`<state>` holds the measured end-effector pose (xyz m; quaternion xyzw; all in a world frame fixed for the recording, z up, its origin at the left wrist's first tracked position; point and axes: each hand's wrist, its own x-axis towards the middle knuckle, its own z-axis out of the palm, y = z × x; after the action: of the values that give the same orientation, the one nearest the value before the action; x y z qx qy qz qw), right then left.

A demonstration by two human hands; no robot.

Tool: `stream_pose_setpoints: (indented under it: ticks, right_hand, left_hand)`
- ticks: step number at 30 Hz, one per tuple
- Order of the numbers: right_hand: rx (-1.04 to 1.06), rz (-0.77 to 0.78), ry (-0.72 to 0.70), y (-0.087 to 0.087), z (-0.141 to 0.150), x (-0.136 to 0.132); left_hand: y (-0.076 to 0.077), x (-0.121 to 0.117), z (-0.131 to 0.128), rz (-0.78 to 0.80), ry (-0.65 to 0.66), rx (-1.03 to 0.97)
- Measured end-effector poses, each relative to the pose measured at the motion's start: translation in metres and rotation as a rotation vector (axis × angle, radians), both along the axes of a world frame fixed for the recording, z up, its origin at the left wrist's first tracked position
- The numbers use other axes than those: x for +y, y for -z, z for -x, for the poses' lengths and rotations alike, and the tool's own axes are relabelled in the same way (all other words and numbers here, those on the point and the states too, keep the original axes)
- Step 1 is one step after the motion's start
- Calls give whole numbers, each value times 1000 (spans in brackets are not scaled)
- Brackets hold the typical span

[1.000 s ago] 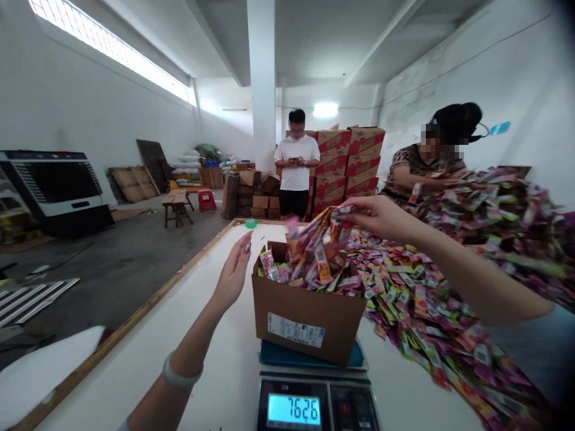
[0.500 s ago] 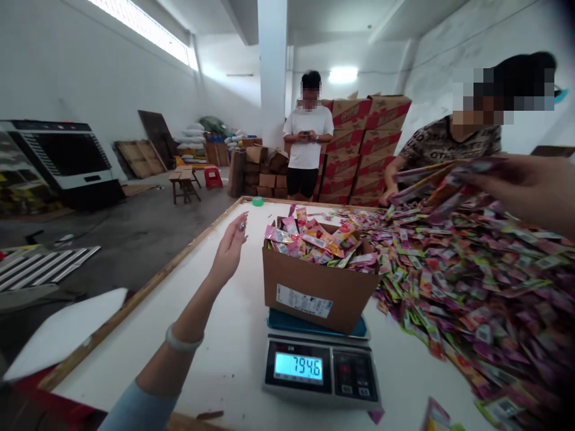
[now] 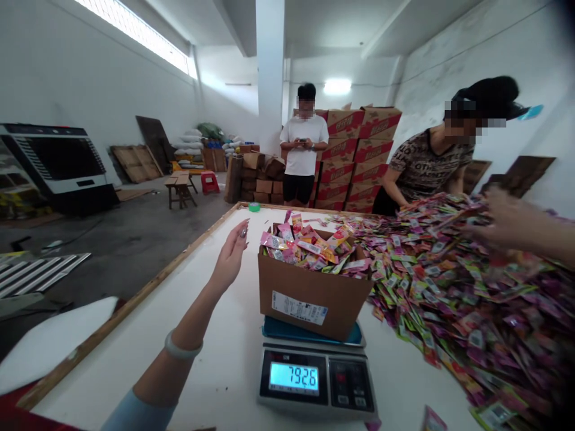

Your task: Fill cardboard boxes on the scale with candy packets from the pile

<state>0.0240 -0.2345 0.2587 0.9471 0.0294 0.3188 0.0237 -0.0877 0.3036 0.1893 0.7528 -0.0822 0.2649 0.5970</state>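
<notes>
A cardboard box (image 3: 309, 293) full of small colourful snack packets (image 3: 314, 245) sits on a digital scale (image 3: 317, 383); its display reads 792.6. Left of the box, my left hand (image 3: 232, 254) is held above the white table with its fingers stretched out and nothing in it. It does not touch the box. My right hand (image 3: 512, 224) is over the big pile of loose packets (image 3: 440, 287) at the right. Motion smears its fingers, so whether any packet is in them cannot be made out.
A green tape roll (image 3: 254, 207) lies near the far edge of the table (image 3: 188, 359). Across the pile a co-worker (image 3: 431, 158) leans over the packets. Another person (image 3: 305, 143) stands behind the table by stacked cartons (image 3: 341, 149). A stray packet (image 3: 433, 418) lies at the front.
My right hand, which was holding several packets up, has dropped lower over the pile and is blurred. The display went from 794.6 to 792.6. My left hand stays beside the box.
</notes>
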Motion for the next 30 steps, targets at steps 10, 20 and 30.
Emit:
stream_pose_setpoints:
  ticks: [10, 20, 30]
  right_hand:
    - [538, 106, -726, 22, 51, 284]
    - [461, 85, -925, 24, 37, 266]
    - [-80, -568, -576, -40, 62, 157]
  left_hand:
    - [-3, -15, 1, -57, 75, -43]
    - [0, 3, 4, 3, -10, 14]
    - [2, -3, 4, -56, -13, 19]
